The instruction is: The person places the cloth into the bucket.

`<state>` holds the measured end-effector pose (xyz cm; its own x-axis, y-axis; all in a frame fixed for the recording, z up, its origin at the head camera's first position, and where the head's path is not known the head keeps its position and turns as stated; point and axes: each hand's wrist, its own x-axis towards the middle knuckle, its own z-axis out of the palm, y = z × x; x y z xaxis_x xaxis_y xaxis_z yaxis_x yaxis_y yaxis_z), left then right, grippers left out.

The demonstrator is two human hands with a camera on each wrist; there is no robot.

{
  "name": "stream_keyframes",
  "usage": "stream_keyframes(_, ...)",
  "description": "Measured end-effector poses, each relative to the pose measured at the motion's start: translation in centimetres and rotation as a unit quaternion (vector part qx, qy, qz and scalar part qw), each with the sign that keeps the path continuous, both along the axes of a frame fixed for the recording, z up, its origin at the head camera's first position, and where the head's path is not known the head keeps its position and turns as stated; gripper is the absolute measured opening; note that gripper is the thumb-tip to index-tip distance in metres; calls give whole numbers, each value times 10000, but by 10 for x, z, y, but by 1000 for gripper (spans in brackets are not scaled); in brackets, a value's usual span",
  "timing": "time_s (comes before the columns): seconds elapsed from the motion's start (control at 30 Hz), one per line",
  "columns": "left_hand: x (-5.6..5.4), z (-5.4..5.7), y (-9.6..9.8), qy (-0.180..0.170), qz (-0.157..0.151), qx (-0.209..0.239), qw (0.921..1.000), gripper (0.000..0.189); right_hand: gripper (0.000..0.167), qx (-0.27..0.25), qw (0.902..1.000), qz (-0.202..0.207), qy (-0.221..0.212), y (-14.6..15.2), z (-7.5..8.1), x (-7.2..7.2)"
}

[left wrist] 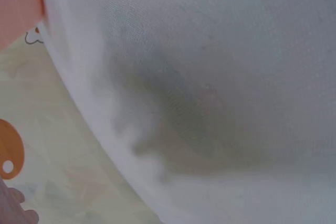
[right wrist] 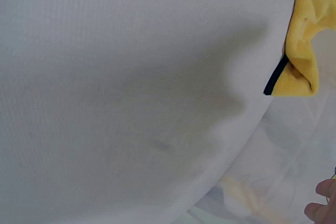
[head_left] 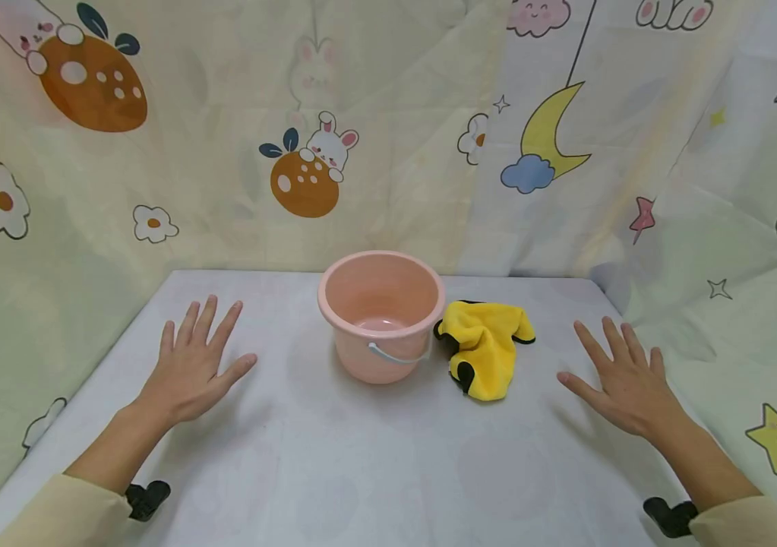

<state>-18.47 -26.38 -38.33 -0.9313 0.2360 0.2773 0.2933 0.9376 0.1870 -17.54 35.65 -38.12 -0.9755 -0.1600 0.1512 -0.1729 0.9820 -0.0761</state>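
A pink bucket [head_left: 380,353] with a pale handle stands upright near the middle back of the table. Just right of it lies a crumpled yellow cloth [head_left: 491,346] with black edging. My left hand [head_left: 190,368] hovers over the table left of the bucket, fingers spread straight, holding nothing. On the far side, my right hand [head_left: 627,384] is held likewise, spread and apart from the cloth. In the left wrist view part of the bucket [left wrist: 18,6] shows at the top corner. The right wrist view catches one end of the cloth [right wrist: 302,40].
A white-covered table [head_left: 388,463] lies under both hands, its back edge close behind the bucket. A printed curtain [head_left: 224,152] with cartoon figures hangs behind and along both sides. Black wrist devices [head_left: 147,500] sit at the sleeve cuffs.
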Motion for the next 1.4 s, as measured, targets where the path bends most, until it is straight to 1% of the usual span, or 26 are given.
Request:
stream_keyframes(0.13,-1,-2,0,48,-37,48,10000,85,93,-32,10000,60,58,0,0,0)
stream_keyframes(0.2,-2,-3,1,139,-73,127,9998,84,92,-55,9998,110,135,0,0,-1)
stream_keyframes(0.3,-4,-3,4,286,-168,325,9989,82,91,-113,9996,140,218,-2,0,-1)
stream_keyframes(0.4,-8,-2,10,370,-269,562,9974,81,90,-308,9986,240,361,-4,-1,-1)
stream_keyframes(0.47,-11,0,15,373,-316,763,9959,80,88,-490,9964,412,561,-8,0,-2)
stream_keyframes(0.6,-16,1,21,379,-400,1262,9905,77,84,-798,9881,822,1030,-16,1,-6)
stream_keyframes(0.73,-17,-1,23,354,-454,1688,9840,73,81,-977,9808,1029,1341,-22,1,-10)
stream_keyframes(0.83,-17,-1,25,173,-510,2145,9752,69,77,-1153,9749,1113,1544,-26,0,-11)
stream_keyframes(0.93,-16,2,28,-117,-556,2696,9613,66,73,-1422,9664,1179,1785,-28,-1,-12)
stream_keyframes(1.0,-16,4,30,-287,-562,2980,9525,65,71,-1594,9606,1213,1925,-30,0,-12)
stream_keyframes(1.1,-15,8,33,-465,-495,3241,9436,65,69,-1802,9543,1240,2037,-33,0,-12)
stream_keyframes(1.23,-16,9,37,-625,-450,3506,9334,66,66,-1952,9531,1128,2021,-37,1,-12)
stream_keyframes(1.4,-19,7,42,-884,-510,3861,9168,66,60,-2314,9493,886,1937,-42,0,-14)
